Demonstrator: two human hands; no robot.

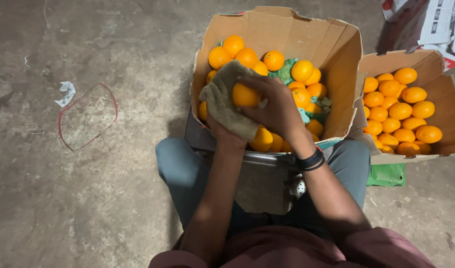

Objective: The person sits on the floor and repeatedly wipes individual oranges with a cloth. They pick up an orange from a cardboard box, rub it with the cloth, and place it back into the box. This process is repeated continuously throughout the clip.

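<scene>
My left hand [222, 130] lies under an olive-brown cloth [225, 99] and holds it. The cloth cups an orange [245, 95]. My right hand [274, 106] grips that same orange from the right side, fingers wrapped over it. Both hands hover over an open cardboard box [282, 30] filled with several oranges [274, 60] and some green paper [286, 72]. Black bands circle my right wrist [312, 161].
A second cardboard box [426, 62] of several oranges [401, 109] stands to the right. A green bag [386, 174] lies under it. A red-rimmed mesh piece [87, 116] and a paper scrap [66, 93] lie on the concrete floor at left. Printed packaging [436, 22] sits top right.
</scene>
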